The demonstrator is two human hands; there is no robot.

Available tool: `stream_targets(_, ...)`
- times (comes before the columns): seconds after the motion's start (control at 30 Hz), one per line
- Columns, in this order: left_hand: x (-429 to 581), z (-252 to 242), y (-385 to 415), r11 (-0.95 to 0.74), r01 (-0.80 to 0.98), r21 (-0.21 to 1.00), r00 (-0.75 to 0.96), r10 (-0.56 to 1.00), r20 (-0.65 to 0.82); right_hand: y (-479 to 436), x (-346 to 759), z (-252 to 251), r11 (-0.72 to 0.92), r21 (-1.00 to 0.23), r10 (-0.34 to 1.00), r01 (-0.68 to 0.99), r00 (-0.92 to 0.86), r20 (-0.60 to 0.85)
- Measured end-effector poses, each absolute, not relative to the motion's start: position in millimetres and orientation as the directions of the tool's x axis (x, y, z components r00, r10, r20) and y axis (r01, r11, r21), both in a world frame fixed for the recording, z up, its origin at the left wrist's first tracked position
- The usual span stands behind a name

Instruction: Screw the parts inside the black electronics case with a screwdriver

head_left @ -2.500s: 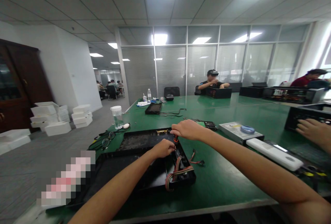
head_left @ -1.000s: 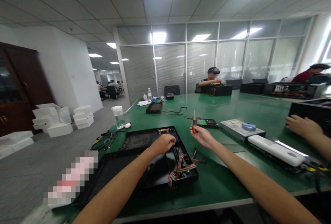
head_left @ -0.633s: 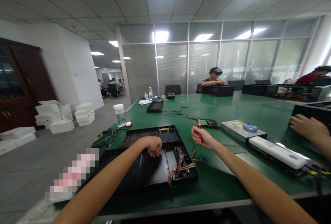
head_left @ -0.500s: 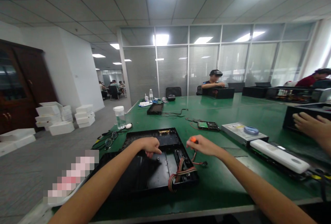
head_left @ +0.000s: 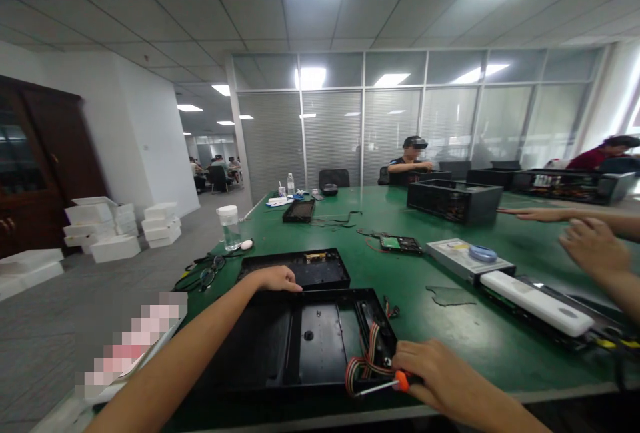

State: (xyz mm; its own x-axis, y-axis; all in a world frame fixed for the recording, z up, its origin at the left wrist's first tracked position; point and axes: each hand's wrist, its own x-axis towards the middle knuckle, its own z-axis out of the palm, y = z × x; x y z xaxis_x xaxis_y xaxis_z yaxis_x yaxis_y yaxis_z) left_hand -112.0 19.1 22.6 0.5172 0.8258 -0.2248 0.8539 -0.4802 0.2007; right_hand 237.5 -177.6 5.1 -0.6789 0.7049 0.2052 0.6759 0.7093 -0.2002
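Note:
A black open computer case (head_left: pixel 300 343) lies on the green table (head_left: pixel 440 326) before me, with a striped ribbon cable (head_left: pixel 363 363) at its near right corner. My left hand (head_left: pixel 275 279) rests on the case's far rim, fingers curled, nothing visible in it. My right hand (head_left: pixel 433 376) sits at the near right corner of the case, closed round an orange-handled screwdriver (head_left: pixel 385 386) whose shaft points left towards the cable. A second black panel (head_left: pixel 310 266) lies just beyond the case.
To the right lie an optical drive (head_left: pixel 463 258), a white box (head_left: pixel 535 299) and a small circuit board (head_left: pixel 397 243). Another person's hands (head_left: pixel 593 249) reach in from the right near a black chassis (head_left: pixel 453 201). A water bottle (head_left: pixel 229 226) and glasses (head_left: pixel 207 271) sit left.
My right hand brought the screwdriver down from mid-air to the case's near right corner. The case slid closer to me. My left hand moved to the far rim.

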Motion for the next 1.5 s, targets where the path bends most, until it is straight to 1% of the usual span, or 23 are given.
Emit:
stream_targets(0.07,-109,21,18,-0.538,0.835,0.115,0.550,0.811,-0.198,-181,241,7,0.710,-0.205,0.705,0.674,-0.681,0.200)
stream_targets(0.13,-106,23,16,-0.623,0.782,0.025,0.619,0.771,-0.145,-181,243,5,0.709,-0.201,0.705,0.676,-0.675,0.217)
stream_targets(0.2,-104,33,14,-0.679,0.733,-0.037,0.675,0.733,-0.086,-176,243,-1,0.709,-0.179,0.704,0.683,-0.667,0.245)
stream_targets(0.33,-101,69,3,-0.682,0.727,-0.079,0.685,0.729,-0.001,-146,237,-7,0.709,-0.093,0.695,0.699,-0.669,0.264)
stream_targets(0.47,-98,105,-30,-0.696,0.703,-0.146,0.709,0.702,0.070,-93,220,1,0.691,-0.040,0.710,0.722,-0.666,0.230)
stream_targets(0.57,-96,117,-69,-0.726,0.675,-0.131,0.737,0.672,0.077,-47,202,7,0.684,-0.026,0.719,0.729,-0.667,0.197)
stream_targets(0.67,-97,116,-104,-0.748,0.661,-0.064,0.751,0.659,0.052,-9,191,5,0.705,-0.020,0.693,0.709,-0.684,0.228)
stream_targets(0.8,-102,99,-135,-0.757,0.653,-0.023,0.756,0.654,-0.023,19,205,-12,0.756,0.035,0.608,0.654,-0.720,0.336)
stream_targets(0.87,-102,85,-145,-0.750,0.661,-0.013,0.749,0.661,-0.045,28,224,-23,0.735,0.081,0.607,0.673,-0.707,0.364)
stream_targets(0.93,-100,70,-153,-0.736,0.677,-0.012,0.735,0.676,-0.053,37,248,-29,0.706,0.096,0.632,0.702,-0.685,0.362)
stream_targets(1.0,-96,55,-155,-0.719,0.694,-0.016,0.717,0.694,-0.069,45,269,-30,0.686,0.046,0.662,0.726,-0.649,0.376)
stream_targets(1.07,-92,48,-151,-0.701,0.713,-0.009,0.694,0.707,-0.133,52,283,-27,0.684,-0.055,0.676,0.727,-0.604,0.422)
stream_targets(1.17,-79,52,-128,-0.672,0.740,0.031,0.651,0.704,-0.284,54,283,-23,0.679,-0.212,0.692,0.703,-0.516,0.505)
stream_targets(1.2,-72,56,-117,-0.674,0.737,0.047,0.651,0.690,-0.316,53,279,-22,0.669,-0.245,0.702,0.702,-0.488,0.518)
stream_targets(1.23,-63,59,-104,-0.691,0.721,0.056,0.669,0.672,-0.318,51,274,-23,0.661,-0.262,0.711,0.703,-0.474,0.520)
stream_targets(1.3,-41,61,-76,-0.768,0.639,0.042,0.755,0.616,-0.224,45,263,-24,0.663,-0.243,0.709,0.708,-0.488,0.509)
stream_targets(1.33,-29,58,-62,-0.814,0.581,-0.006,0.806,0.576,-0.135,42,258,-25,0.671,-0.216,0.698,0.709,-0.506,0.507)
stream_targets(1.4,-7,45,-36,-0.864,0.482,-0.147,0.876,0.477,0.071,37,251,-25,0.682,-0.166,0.674,0.712,-0.525,0.519)
stream_targets(1.43,1,35,-26,-0.875,0.433,-0.214,0.901,0.417,0.118,35,250,-25,0.681,-0.149,0.666,0.717,-0.523,0.531)
stream_targets(1.5,11,15,-10,-0.876,0.391,-0.284,0.919,0.356,0.168,34,251,-24,0.675,-0.124,0.656,0.727,-0.516,0.552)
